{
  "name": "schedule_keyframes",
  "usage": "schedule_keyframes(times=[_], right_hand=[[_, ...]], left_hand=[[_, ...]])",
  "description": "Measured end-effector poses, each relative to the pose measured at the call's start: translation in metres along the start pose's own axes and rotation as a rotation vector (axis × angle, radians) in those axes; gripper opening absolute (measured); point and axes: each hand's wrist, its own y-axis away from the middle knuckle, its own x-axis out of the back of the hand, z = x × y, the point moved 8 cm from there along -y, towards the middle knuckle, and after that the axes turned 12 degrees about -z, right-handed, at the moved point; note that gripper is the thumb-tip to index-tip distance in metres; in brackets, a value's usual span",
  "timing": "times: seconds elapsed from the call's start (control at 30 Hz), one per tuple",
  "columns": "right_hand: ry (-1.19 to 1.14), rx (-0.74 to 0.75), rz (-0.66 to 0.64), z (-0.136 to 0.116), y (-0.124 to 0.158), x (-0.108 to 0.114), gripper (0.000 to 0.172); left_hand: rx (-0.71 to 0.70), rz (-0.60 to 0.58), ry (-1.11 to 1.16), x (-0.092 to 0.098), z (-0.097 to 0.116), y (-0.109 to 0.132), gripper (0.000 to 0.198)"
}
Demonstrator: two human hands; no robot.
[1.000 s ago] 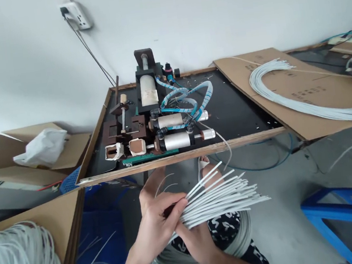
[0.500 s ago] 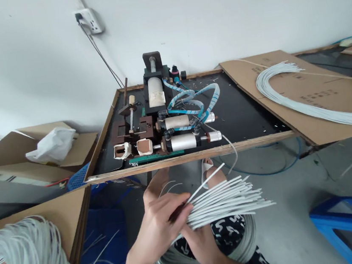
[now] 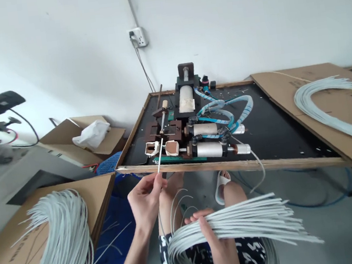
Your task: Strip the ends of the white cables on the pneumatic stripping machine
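Observation:
My left hand (image 3: pixel 146 202) pinches a single stiff white wire (image 3: pixel 159 159) between fingers and thumb. The wire rises over the board's front edge, and its tip is at the gap between a white-wrapped block (image 3: pixel 151 148) and a brown block (image 3: pixel 172 148) on a pneumatic machine (image 3: pixel 208 149). I cannot tell whether the tip touches them. My right hand (image 3: pixel 213 238) is lower, gripping a bundle of cut white wires (image 3: pixel 238 223). Part of a white wire coil (image 3: pixel 271 259) lies under it, over patterned black-and-white trousers.
The machine is on a black board (image 3: pixel 280 145) with a wooden rim. Cardboard sheets on the right (image 3: pixel 345 102) and left (image 3: pixel 22 241) carry white wire coils. Farther left stand a cardboard box (image 3: pixel 81 133) holding a white bag and a blue crate (image 3: pixel 109 163).
My left hand has moved away from the bundle, up to the machine, with one wire. The view has swung left, and the bundle now sits lower and farther right.

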Motion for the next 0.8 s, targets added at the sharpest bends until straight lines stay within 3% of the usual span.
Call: schedule_keyframes(times=[0.2, 0.8], right_hand=[[-0.012, -0.001, 0.039, 0.007, 0.001, 0.004, 0.04], [-0.053, 0.037, 0.13, 0.001, 0.003, 0.004, 0.044]], left_hand=[[0.015, -0.006, 0.017, -0.006, -0.009, -0.018, 0.039], [0.024, -0.005, 0.033, -0.009, -0.014, -0.027, 0.041]])
